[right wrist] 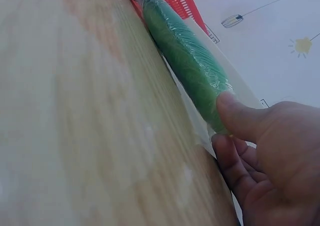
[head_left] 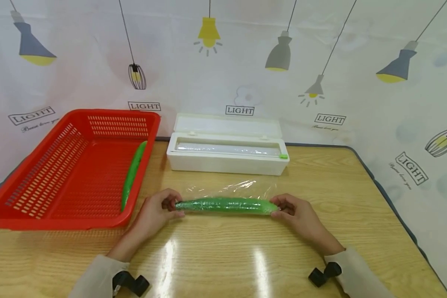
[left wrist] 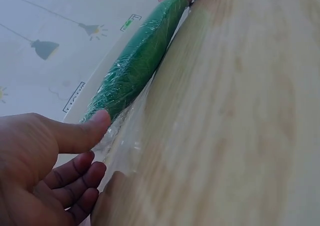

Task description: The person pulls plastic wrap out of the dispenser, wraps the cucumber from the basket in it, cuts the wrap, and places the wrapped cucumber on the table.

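A long green cucumber (head_left: 227, 205) lies crosswise on the table, with clear plastic wrap (head_left: 242, 188) around it and a loose stretch of film spread behind it. My left hand (head_left: 158, 209) pinches its darker left end, the thumb (left wrist: 95, 128) pressing on the wrapped tip. At the paler right end, my right hand (head_left: 297, 213) grips the tip between thumb (right wrist: 240, 116) and fingers. Creases and shine of the film show on the cucumber in both wrist views.
Behind the cucumber stands a white wrap dispenser box (head_left: 227, 163), its lid raised and a roll of film (head_left: 227, 149) inside. To the left, a red plastic basket (head_left: 74, 225) holds another cucumber (head_left: 134, 176). A lamp-patterned backdrop (head_left: 223, 62) rises beyond the wooden table (head_left: 216, 260).
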The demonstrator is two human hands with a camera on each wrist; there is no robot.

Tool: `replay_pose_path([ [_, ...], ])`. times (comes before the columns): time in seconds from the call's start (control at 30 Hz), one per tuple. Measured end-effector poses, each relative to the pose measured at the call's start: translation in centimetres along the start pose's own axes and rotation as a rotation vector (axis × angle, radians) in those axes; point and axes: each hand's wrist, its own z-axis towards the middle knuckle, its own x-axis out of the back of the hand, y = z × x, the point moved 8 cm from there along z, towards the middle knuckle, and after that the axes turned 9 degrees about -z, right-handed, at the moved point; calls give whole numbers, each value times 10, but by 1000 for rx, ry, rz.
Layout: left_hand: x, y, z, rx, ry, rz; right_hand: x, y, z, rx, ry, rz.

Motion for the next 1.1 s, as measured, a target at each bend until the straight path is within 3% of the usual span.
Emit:
replay_pose_path([
  [0.4,3,11,-17,4,-19,43,1,-7,-11,32,-34,-33],
  [0.6,4,15,-17,28,-22,65,7,-7,-12,-1,-26,-68],
  [0.83,2,8,-21,54,-50,61,1,-5,-14,-26,-69,-41],
  [1.1,1,6,-22,7,-89,118,0,-7,-14,-16,-68,-56],
])
